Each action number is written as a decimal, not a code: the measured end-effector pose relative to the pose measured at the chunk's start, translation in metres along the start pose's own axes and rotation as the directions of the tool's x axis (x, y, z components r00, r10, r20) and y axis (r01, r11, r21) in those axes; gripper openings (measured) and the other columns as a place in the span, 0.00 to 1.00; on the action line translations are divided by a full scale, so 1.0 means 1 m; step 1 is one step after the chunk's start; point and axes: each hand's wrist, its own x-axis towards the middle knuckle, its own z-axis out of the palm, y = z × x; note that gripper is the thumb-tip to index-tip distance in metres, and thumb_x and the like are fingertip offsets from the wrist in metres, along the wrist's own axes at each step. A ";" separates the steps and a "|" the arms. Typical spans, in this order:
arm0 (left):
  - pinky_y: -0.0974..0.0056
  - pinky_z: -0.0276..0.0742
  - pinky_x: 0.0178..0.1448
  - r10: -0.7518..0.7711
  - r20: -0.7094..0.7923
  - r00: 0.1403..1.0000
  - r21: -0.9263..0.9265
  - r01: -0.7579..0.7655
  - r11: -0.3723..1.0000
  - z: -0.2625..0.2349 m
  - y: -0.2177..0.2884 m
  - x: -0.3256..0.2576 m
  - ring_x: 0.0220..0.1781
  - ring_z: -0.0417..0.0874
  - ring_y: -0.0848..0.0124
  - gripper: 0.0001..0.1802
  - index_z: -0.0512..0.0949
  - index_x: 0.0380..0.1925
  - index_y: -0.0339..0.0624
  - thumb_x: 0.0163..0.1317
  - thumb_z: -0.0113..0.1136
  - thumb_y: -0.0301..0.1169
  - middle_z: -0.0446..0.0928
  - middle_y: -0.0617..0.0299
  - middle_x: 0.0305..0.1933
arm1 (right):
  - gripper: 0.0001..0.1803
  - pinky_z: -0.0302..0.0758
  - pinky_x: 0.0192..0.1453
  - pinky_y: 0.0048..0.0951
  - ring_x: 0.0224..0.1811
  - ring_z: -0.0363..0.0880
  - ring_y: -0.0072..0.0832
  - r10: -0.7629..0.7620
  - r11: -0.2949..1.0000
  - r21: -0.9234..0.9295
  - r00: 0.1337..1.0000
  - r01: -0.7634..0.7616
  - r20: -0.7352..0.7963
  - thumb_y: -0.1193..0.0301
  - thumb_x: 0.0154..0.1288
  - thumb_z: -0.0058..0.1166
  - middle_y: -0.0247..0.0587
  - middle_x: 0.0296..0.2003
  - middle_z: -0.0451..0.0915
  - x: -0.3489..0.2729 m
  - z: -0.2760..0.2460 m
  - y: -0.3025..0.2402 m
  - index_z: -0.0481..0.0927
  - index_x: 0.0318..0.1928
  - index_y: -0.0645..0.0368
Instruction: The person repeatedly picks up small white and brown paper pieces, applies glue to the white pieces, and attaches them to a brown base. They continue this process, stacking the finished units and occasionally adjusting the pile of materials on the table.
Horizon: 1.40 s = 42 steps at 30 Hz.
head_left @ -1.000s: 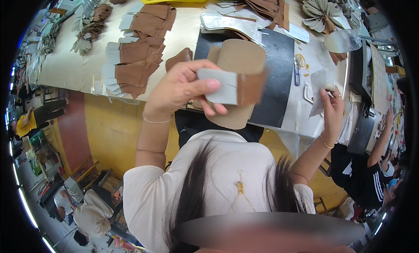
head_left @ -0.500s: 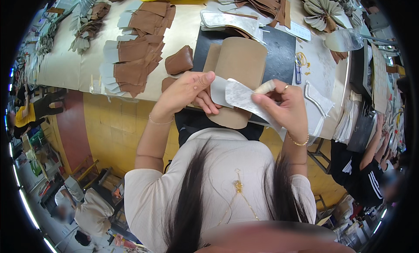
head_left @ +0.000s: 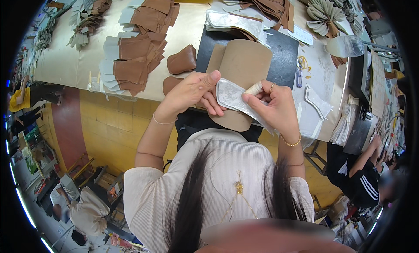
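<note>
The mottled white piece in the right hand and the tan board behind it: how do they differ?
The mottled white piece is narrower; the tan board is broad and plain. The right hand holds the mottled white piece, while the tan board overlaps the black mat. Both show rounded corners.

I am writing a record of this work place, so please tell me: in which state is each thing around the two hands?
Left hand: partly curled, at the strip's left end.
Right hand: pinching the strip.
Pale mottled strip: held, slanting.
Tan sheet: lying over the mat, partly hidden.
Black mat: partly covered.
Brown pieces: fanned, overlapping.
Blue-handled tool: lying down, open or shut unclear.
</note>
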 end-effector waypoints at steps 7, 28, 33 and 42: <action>0.73 0.83 0.29 -0.014 0.076 0.997 -0.053 0.018 0.998 -0.002 0.001 0.002 0.27 0.85 0.68 0.27 0.75 0.40 0.27 0.68 0.51 0.47 0.81 0.50 0.30 | 0.12 0.74 0.27 0.26 0.20 0.81 0.29 0.001 0.999 -0.044 1.000 -0.001 0.002 0.69 0.56 0.63 0.49 0.21 0.80 0.001 0.000 -0.002 0.79 0.28 0.68; 0.76 0.79 0.25 0.011 -0.114 0.993 0.023 -0.009 1.000 -0.025 0.003 -0.002 0.22 0.83 0.73 0.14 0.77 0.34 0.31 0.63 0.62 0.34 0.80 0.56 0.26 | 0.31 0.73 0.31 0.20 0.26 0.78 0.18 0.024 0.982 0.188 0.998 -0.033 0.051 0.69 0.51 0.69 0.35 0.24 0.78 -0.006 -0.036 0.030 0.70 0.55 0.57; 0.78 0.79 0.25 0.003 -0.035 0.999 0.014 -0.002 1.000 -0.034 -0.015 0.011 0.23 0.83 0.75 0.15 0.77 0.35 0.31 0.64 0.61 0.35 0.81 0.57 0.27 | 0.36 0.75 0.32 0.21 0.26 0.78 0.19 0.076 0.904 0.420 0.997 -0.081 0.029 0.70 0.52 0.69 0.33 0.24 0.76 -0.005 -0.019 0.057 0.64 0.59 0.58; 0.71 0.81 0.25 0.150 0.029 0.988 -0.283 -0.135 0.949 -0.023 -0.021 0.009 0.22 0.83 0.69 0.13 0.75 0.36 0.31 0.64 0.60 0.33 0.80 0.52 0.27 | 0.42 0.72 0.55 0.30 0.51 0.75 0.28 -0.190 0.979 -0.148 0.885 0.139 -0.426 0.64 0.48 0.71 0.40 0.49 0.74 -0.009 -0.018 0.041 0.64 0.63 0.57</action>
